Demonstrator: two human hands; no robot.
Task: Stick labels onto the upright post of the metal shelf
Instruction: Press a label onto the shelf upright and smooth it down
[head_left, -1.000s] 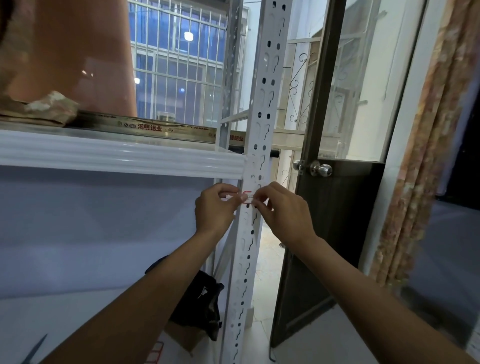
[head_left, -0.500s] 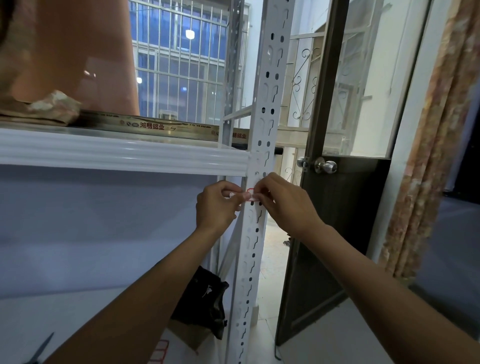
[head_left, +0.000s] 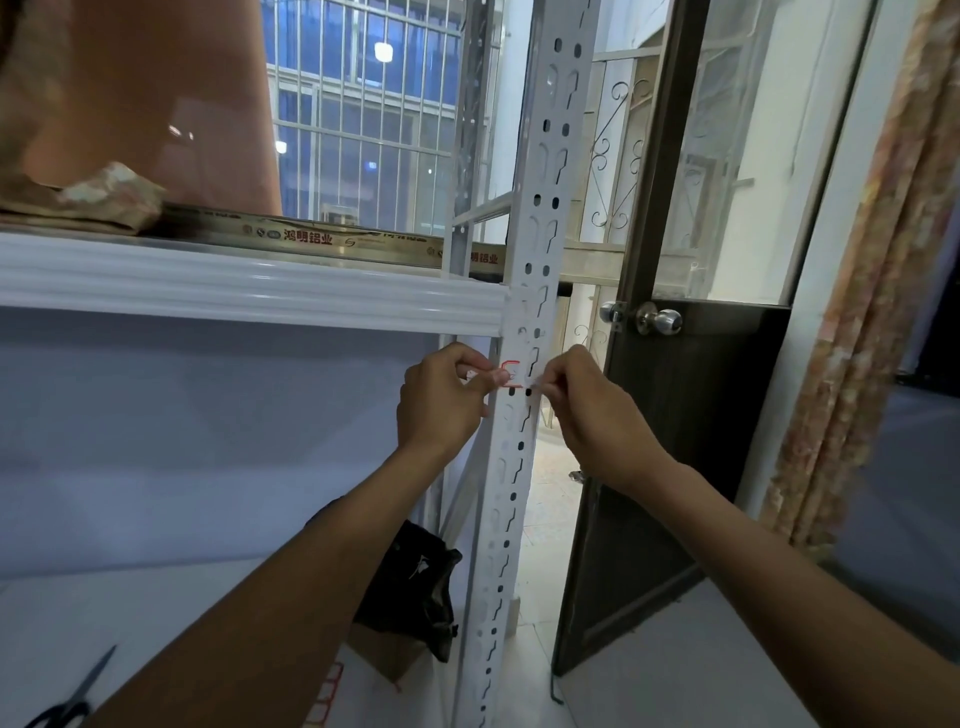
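I see the white upright post boxed in by the shelf beam meeting its left edge and the dark door open to its right, with bare floor between them. The red-edged label lies across the post just under the beam. My left hand pinches its left end and my right hand its right.

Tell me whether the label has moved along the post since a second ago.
No. The label stays just below the shelf beam on the post; only the view shifted.
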